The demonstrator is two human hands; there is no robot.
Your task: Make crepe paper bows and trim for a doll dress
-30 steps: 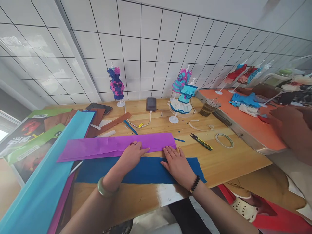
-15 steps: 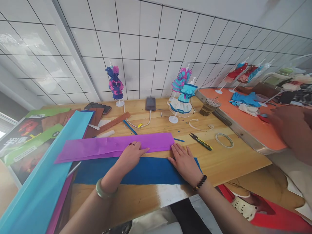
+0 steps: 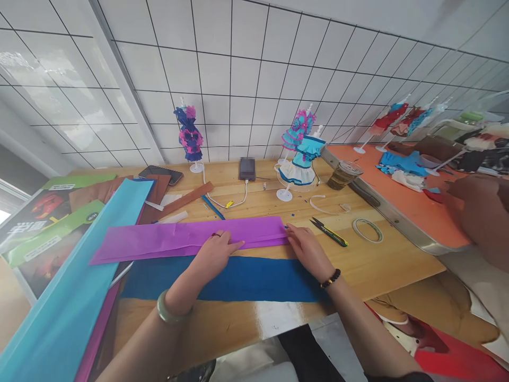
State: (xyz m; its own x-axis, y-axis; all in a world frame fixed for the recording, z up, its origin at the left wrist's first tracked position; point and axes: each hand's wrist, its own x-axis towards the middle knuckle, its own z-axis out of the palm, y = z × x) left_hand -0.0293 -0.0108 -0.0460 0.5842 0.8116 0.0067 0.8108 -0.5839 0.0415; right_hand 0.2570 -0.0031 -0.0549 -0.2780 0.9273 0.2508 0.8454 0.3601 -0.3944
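A long purple sheet [image 3: 147, 241], thin and folded lengthwise, lies across the middle of the table. My left hand [image 3: 214, 252] rests flat on its lower edge, with the index finger stretched to the right. At the sheet's right end, my right hand [image 3: 308, 249] has its fingers closed around a thin blue strip [image 3: 286, 227], of which just a small tip shows. Below the purple sheet lies a wide dark blue sheet [image 3: 254, 278], partly under both wrists. To the left, a long light blue sheet [image 3: 83, 270] runs diagonally under the purple one's left end.
Yellow-black snips [image 3: 329, 232] and a tape roll [image 3: 367, 231] lie to the right. Small dress forms [image 3: 191, 138] stand along the tiled wall, near a phone-like device [image 3: 247, 168] and a cup [image 3: 344, 175]. A co-worker's blurred arm [image 3: 481, 223] is at the far right.
My right hand has shifted slightly right, from lying flat on the purple sheet's end to closing its fingers at the thin blue strip. My left hand stays in place.
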